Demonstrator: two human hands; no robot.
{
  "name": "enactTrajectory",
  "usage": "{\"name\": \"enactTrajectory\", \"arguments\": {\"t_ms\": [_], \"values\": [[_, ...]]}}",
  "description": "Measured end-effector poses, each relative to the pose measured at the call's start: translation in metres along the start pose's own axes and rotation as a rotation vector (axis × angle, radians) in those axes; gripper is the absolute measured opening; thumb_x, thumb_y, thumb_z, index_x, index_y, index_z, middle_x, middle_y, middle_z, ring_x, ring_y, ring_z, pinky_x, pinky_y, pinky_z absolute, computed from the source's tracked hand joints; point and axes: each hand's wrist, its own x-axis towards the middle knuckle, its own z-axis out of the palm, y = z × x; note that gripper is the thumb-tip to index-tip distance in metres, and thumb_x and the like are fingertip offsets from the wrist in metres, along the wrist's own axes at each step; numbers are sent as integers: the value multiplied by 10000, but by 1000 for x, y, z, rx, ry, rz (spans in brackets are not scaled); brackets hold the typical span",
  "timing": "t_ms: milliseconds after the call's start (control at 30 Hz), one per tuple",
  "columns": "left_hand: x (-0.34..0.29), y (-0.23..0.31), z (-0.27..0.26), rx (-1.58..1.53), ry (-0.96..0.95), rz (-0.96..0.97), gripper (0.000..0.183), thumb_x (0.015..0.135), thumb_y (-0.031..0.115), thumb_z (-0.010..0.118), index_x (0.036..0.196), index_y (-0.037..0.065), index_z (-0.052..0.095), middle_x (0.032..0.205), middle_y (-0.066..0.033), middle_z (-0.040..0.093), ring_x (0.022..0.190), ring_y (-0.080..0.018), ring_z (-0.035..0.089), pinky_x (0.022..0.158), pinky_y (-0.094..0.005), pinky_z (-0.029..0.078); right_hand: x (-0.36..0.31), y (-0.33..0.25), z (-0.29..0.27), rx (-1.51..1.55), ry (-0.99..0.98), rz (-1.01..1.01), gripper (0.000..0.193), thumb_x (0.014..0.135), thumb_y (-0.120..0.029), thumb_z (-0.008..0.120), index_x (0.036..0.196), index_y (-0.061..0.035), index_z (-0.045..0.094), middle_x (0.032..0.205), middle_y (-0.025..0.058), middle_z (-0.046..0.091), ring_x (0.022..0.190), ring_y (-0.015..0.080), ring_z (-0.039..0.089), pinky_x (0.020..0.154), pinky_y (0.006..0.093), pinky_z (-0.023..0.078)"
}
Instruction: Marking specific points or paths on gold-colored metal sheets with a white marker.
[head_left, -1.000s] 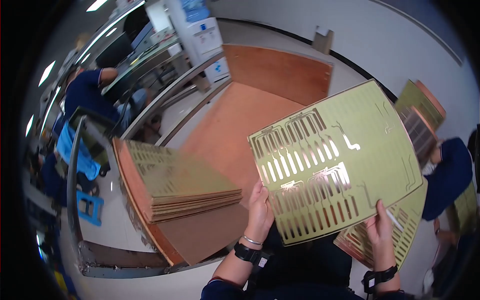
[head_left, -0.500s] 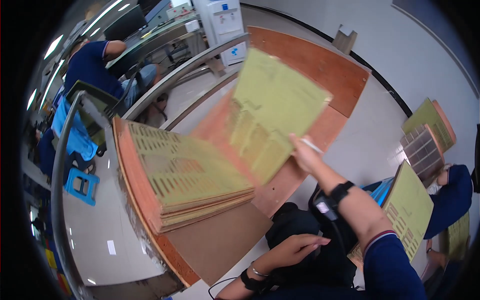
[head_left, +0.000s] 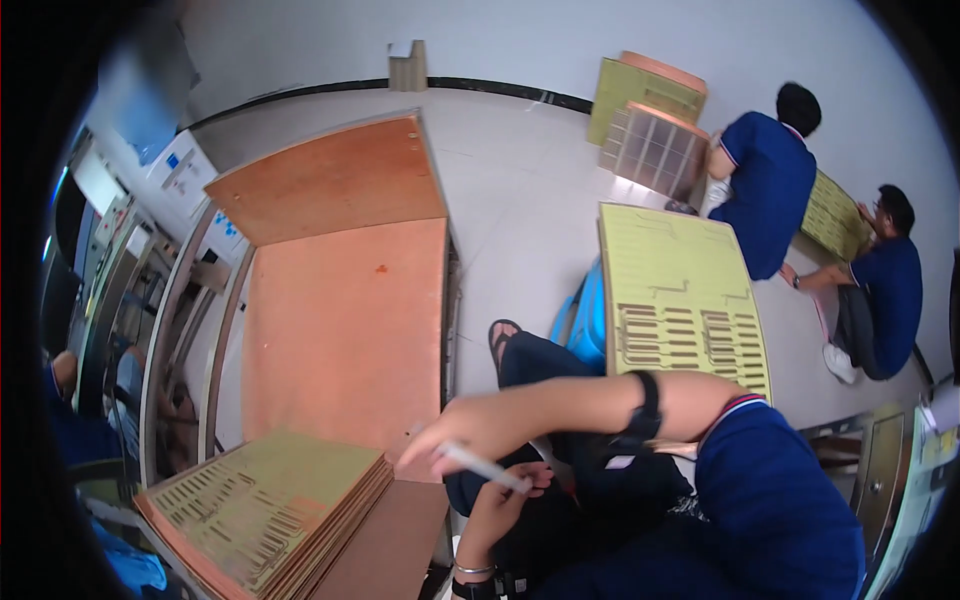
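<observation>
**Head view: panel set down, pen in hand**

Head view shows the right hand (head_left: 480,425) pinching a white pen (head_left: 482,466) over the bench's near edge, beside the stack of yellow-green panels (head_left: 262,505) at its near-left corner. The panel held up a second ago is gone from both hands. The left hand (head_left: 512,492) rests loosely curled, holding nothing.

This was a factory workshop: stacked yellow-green slotted circuit panels (head_left: 265,505) lay on a copper-coloured board table (head_left: 345,330), with industrial machines (head_left: 150,200) alongside and uniformed workers (head_left: 765,190) sorting panels.
</observation>
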Motion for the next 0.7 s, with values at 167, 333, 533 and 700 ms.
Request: {"name": "enactTrajectory", "arguments": {"t_ms": [167, 333, 533, 700], "values": [[23, 8, 19, 16, 15, -72, 290, 995, 88, 402, 1217, -48, 530, 1089, -140, 621, 990, -205, 617, 873, -316, 513, -180, 26, -44, -146, 851, 239, 316, 926, -189, 571, 1218, -68, 574, 1042, 78, 658, 931, 158, 611, 829, 307, 485], [61, 14, 50, 4, -20, -104, 321, 997, 134, 423, 1270, -20, 494, 1120, -125, 591, 954, -201, 618, 852, -317, 523, -405, 79, -17, -751, 1674, 635, 307, 943, -99, 518, 1237, -10, 523, 1097, 132, 636, 970, 205, 606, 851, 295, 477], [87, 11, 65, 122, 46, -118, 342, 999, 182, 444, 1267, -24, 496, 1063, -99, 609, 910, -162, 621, 802, -287, 541, -383, 82, 61, -731, 1561, 919, 331, 872, -37, 547, 1202, -39, 526, 1300, 253, 501, 1262, 384, 439, 1043, 426, 374], [96, 14, 58, 168, 298, -35, 302, 994, 164, 448, 1199, -38, 540, 1011, -75, 632, 883, -131, 622, 786, -269, 536, -324, 64, 71, -858, 1283, 823, 355, 849, -7, 550, 1199, -63, 537, 1329, 229, 489, 1281, 378, 421, 1060, 467, 350]]}}
